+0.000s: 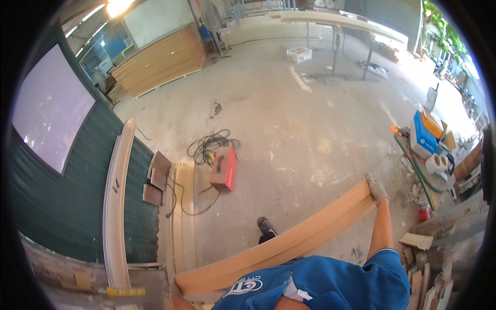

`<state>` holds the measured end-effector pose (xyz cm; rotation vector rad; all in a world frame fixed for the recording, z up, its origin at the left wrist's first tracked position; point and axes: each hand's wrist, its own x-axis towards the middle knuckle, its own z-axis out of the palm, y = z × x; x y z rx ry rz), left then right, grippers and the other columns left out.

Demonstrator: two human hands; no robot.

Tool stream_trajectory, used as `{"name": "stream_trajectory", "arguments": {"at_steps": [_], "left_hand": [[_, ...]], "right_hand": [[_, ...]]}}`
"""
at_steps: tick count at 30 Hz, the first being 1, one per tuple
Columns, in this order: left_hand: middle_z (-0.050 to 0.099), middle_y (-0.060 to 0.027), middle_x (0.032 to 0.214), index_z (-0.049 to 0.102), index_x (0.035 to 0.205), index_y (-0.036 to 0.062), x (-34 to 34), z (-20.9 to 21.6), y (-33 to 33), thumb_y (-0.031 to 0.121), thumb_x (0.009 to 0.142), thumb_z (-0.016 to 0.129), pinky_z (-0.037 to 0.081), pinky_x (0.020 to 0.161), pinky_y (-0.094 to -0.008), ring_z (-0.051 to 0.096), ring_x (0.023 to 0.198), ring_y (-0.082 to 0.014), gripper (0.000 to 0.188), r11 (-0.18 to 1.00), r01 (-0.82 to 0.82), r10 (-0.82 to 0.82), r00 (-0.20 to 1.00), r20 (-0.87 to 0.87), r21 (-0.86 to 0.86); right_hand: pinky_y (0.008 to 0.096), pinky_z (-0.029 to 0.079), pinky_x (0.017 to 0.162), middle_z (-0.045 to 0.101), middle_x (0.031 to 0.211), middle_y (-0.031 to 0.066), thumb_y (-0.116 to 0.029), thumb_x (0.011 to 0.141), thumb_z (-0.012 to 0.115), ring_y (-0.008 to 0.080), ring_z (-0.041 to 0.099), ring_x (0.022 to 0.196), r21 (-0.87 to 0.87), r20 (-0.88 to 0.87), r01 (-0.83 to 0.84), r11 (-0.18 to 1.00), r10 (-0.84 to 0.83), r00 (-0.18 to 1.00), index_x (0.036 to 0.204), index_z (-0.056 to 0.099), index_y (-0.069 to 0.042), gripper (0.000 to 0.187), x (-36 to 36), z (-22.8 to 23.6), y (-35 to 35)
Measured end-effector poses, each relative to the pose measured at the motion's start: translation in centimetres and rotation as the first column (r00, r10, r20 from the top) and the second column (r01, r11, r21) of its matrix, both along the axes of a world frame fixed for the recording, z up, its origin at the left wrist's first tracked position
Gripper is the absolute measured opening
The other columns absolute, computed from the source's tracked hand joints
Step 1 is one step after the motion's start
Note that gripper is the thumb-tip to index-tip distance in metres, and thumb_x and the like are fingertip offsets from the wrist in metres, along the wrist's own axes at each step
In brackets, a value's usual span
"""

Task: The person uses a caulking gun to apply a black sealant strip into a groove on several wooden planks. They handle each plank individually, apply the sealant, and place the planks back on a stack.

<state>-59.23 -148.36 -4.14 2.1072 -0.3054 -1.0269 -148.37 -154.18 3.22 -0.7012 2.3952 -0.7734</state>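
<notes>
The person carries a long wooden board (pixel 279 245), pale orange-brown, smooth, with a shallow groove along its length; it looks curved, as straight edges do in this view. It lies across the front of the body, above the concrete floor (pixel 289 129), from lower left to upper right. The right hand (pixel 376 189), in a grey work glove, grips the far end, its fingers (pixel 373 182) wrapped over the top edge. The left hand (pixel 174 290) is at the near end, mostly hidden, so I cannot tell its grip. Beyond, a red machine (pixel 225 169) lies beside coiled cable (pixel 209 144).
</notes>
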Motion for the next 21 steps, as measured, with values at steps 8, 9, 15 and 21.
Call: {"name": "stream_trajectory", "arguments": {"at_steps": [8, 9, 15, 21], "left_hand": [[0.069, -0.0114, 0.117, 0.061, 0.131, 0.0056, 1.0, -1.9, -37.7, 0.066, 0.090, 0.056, 0.054, 0.089, -0.0438, 0.067, 0.104, -0.0273, 0.073, 0.941, 0.285, -0.307, 0.946, -0.103, -0.183], [0.069, -0.0115, 0.117, 0.062, 0.130, 0.0059, 0.3, -1.9, -42.4, 0.067, 0.089, 0.056, 0.054, 0.088, -0.0442, 0.067, 0.105, -0.0272, 0.074, 0.930, 0.313, -0.329, 0.942, -0.059, -0.191], [0.069, -0.0098, 0.116, 0.064, 0.126, 0.0086, -5.9, -3.6, -67.3, 0.067, 0.085, 0.062, 0.054, 0.087, -0.0435, 0.066, 0.103, -0.0259, 0.072, 0.879, 0.457, -0.474, 0.869, -0.140, -0.136], [0.064, -0.0080, 0.125, 0.062, 0.130, 0.0107, -13.6, -3.4, -84.0, 0.061, 0.081, 0.070, 0.050, 0.094, -0.0426, 0.061, 0.111, -0.0259, 0.071, 0.893, 0.323, -0.403, 0.884, -0.237, -0.313]], "right_hand": [[0.0393, 0.039, 0.107, 0.063, 0.133, 0.0200, -0.060, 0.096, 0.055, 0.0310, 0.055, 0.126, -0.142, 0.122, 0.258, 0.956, -0.242, 0.963, 0.133, 0.061, 0.004, 0.075, -2.8, 3.7, -11.6], [0.0396, 0.040, 0.107, 0.064, 0.131, 0.0196, -0.060, 0.096, 0.055, 0.0302, 0.056, 0.124, -0.159, 0.174, 0.312, 0.937, -0.285, 0.943, 0.132, 0.062, 0.004, 0.074, -3.1, 3.0, -12.5], [0.0381, 0.046, 0.097, 0.066, 0.120, 0.0187, -0.067, 0.096, 0.051, 0.0259, 0.061, 0.110, -0.103, 0.086, 0.382, 0.918, -0.375, 0.923, 0.124, 0.066, 0.007, 0.080, -8.0, -3.5, -23.8], [0.0412, 0.043, 0.105, 0.067, 0.124, 0.0229, -0.074, 0.093, 0.046, 0.0326, 0.060, 0.122, 0.112, -0.097, 0.314, 0.943, -0.304, 0.948, 0.128, 0.064, 0.006, 0.089, -17.1, -0.3, -47.3]]}}
